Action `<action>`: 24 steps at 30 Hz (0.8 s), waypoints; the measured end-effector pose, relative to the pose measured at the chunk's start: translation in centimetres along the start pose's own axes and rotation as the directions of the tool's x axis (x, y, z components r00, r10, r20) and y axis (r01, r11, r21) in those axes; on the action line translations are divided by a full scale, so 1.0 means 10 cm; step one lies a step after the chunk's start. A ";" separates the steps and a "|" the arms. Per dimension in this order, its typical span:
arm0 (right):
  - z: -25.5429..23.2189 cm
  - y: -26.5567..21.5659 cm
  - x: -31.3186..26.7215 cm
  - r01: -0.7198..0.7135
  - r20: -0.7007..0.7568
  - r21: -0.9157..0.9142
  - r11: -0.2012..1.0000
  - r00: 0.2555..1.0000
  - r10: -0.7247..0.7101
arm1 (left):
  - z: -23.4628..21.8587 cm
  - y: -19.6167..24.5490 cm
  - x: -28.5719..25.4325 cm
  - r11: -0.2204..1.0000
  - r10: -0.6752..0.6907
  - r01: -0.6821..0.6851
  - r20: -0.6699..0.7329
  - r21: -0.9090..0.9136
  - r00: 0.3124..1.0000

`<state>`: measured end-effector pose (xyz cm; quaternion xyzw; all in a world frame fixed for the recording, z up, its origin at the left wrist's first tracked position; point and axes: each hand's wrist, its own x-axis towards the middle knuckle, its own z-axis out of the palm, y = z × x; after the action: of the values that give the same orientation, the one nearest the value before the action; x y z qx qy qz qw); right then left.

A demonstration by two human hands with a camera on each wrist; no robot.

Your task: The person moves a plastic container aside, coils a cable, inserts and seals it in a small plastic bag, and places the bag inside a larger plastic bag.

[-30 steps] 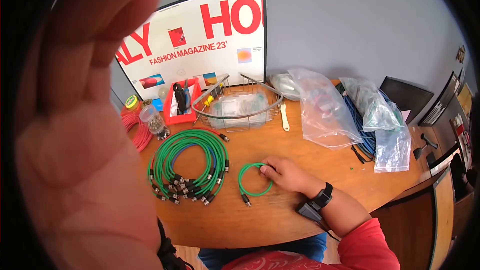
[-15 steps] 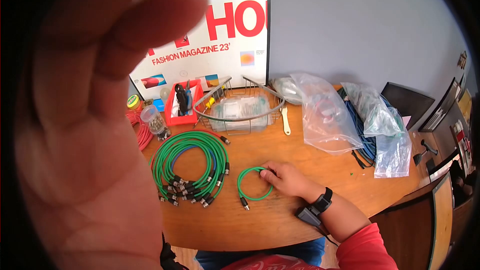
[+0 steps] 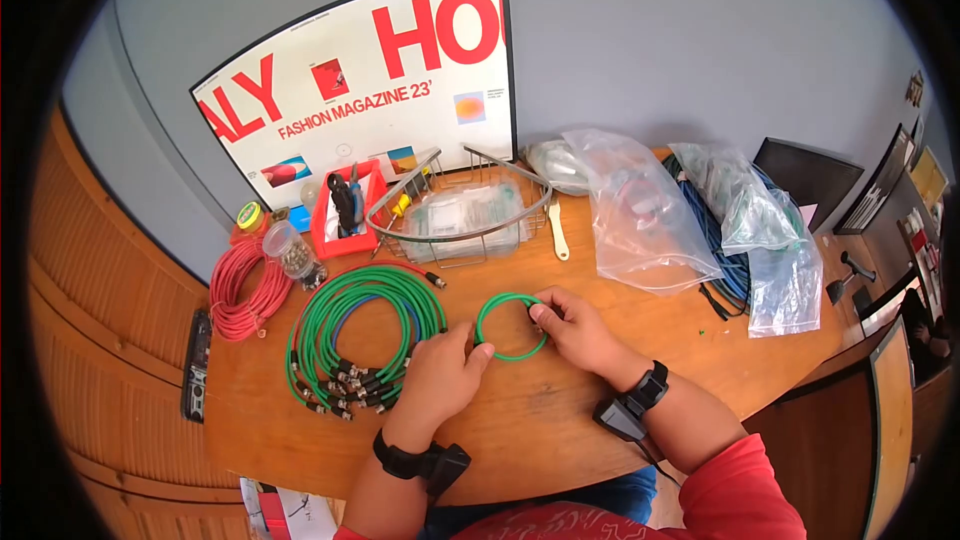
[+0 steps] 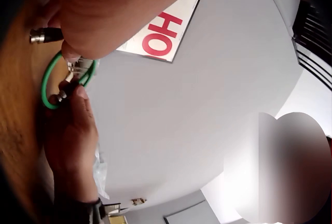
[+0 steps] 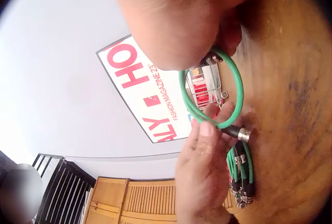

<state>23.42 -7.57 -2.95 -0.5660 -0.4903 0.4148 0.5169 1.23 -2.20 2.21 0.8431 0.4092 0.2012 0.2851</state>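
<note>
A small coiled green cable is held between both hands above the wooden table. The right hand pinches its right side, beside a black connector end. On the coil's left side, the left hand pinches it with thumb and fingers; in the right wrist view that left hand grips near a connector with a metal tip. Left of the hands lies a larger pile of coiled green cables, with blue and red ones among them and several metal-tipped ends.
Behind stand a wire basket, a red bin with tools and a jar. A red cable coil lies at the left, plastic bags and a dark blue cable at the right. A monitor stands at the back.
The left hand has come down from close before the head camera to the small green coil and now grips its left side. The right hand keeps its hold, with the coil slightly higher in view.
</note>
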 end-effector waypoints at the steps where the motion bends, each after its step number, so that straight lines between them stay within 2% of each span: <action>1: -0.01 0.00 0.00 -0.002 -0.002 -0.003 1.000 1.000 0.002 | 0.01 0.01 0.01 0.998 -0.056 0.058 0.086 -0.031 0.995; 2: 0.00 -0.02 0.00 0.012 -0.036 0.022 1.000 0.999 -0.011 | 0.02 -0.02 0.01 0.998 -0.056 0.059 0.088 -0.034 0.995; 4: 0.02 -0.03 0.01 0.032 -0.076 0.055 0.998 0.997 -0.028 | 0.02 -0.09 0.03 0.960 -0.046 0.068 0.087 -0.273 0.995; 7: 0.02 -0.03 -0.02 -0.005 -0.023 0.096 0.995 1.000 0.007 | 0.07 -0.20 0.01 0.959 -0.084 0.107 0.100 -0.261 0.991; 9: 0.02 -0.10 -0.04 -0.064 0.052 0.223 0.973 0.997 0.054 | 0.09 -0.23 0.02 0.956 -0.083 0.105 0.090 -0.276 0.992; 14: -0.09 -0.16 -0.03 -0.134 0.205 0.373 0.918 0.977 0.059 | 0.18 -0.26 0.05 0.952 -0.104 0.121 0.074 -0.281 0.992; 15: -0.10 -0.16 -0.03 -0.170 0.253 0.425 0.889 0.965 0.064 | 0.19 -0.27 0.06 0.930 -0.124 0.144 0.082 -0.338 0.989; 18: -0.12 -0.14 -0.04 -0.216 0.324 0.401 0.890 0.942 0.083 | 0.23 -0.31 0.07 0.894 -0.152 0.163 0.059 -0.418 0.987; 22: -0.08 -0.09 -0.03 -0.256 0.291 0.362 0.896 0.945 0.153 | 0.24 -0.30 0.08 0.863 -0.196 0.171 -0.002 -0.474 0.981; 23: -0.07 -0.09 -0.04 -0.240 0.274 0.341 0.909 0.950 0.148 | 0.23 -0.27 0.08 0.863 -0.197 0.174 0.001 -0.475 0.980; 24: -0.06 -0.10 -0.04 -0.223 0.258 0.320 0.921 0.956 0.142 | 0.21 -0.23 0.07 0.775 -0.194 0.210 0.092 -0.596 0.977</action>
<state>23.84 -8.07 -1.89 -0.4580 -0.4113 0.6036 0.5066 1.52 -1.10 -0.77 0.6626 0.4082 0.2782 0.5630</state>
